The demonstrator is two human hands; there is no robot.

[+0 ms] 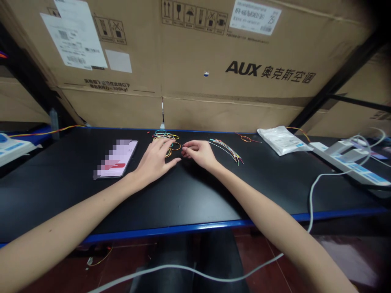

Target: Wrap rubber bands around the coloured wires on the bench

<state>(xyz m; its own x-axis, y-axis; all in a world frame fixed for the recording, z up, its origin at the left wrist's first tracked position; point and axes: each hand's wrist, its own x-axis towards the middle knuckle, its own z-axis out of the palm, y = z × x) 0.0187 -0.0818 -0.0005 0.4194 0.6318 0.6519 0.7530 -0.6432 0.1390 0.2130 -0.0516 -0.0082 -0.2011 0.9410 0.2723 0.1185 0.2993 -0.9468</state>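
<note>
My left hand [154,160] is open, its thumb held away from the other fingers. Its fingertips lie over a cluster of thin coiled wires [168,136] in yellow, orange and turquoise, hiding part of them. Just to the right, my right hand [200,154] is closed in a pinch. Its fingertips come close to a small yellow wire loop at the edge of the cluster; what they hold, if anything, is too small to make out. Beyond the right hand lies a bundle of straight, loose wires [227,149] in several colours.
A phone [117,158] with a lit screen lies left of my hands. On the right are a single orange wire loop [246,138], a white plastic packet [282,139] and a power strip [351,162] with a white cable. A large cardboard box [189,53] stands behind the black table [183,203].
</note>
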